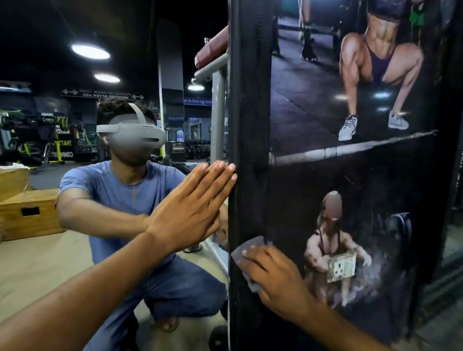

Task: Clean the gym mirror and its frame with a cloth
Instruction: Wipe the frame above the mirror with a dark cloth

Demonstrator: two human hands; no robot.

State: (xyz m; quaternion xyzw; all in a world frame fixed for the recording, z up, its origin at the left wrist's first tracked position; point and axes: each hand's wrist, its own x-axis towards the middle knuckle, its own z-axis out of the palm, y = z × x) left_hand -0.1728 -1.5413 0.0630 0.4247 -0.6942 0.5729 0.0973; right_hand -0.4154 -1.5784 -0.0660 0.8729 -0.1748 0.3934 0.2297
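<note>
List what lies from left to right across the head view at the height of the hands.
Wooden boxes → mirror with the crouching person's reflection → left hand flat against the glass → black frame → cloth under the right hand → poster panel.

I see a tan floor (32, 267) in the mirror (107, 115), bearing stacked wooden boxes (22, 212) at left, a grey machine post's foot (193, 248), and a crouching person's sandalled foot (167, 323).
</note>
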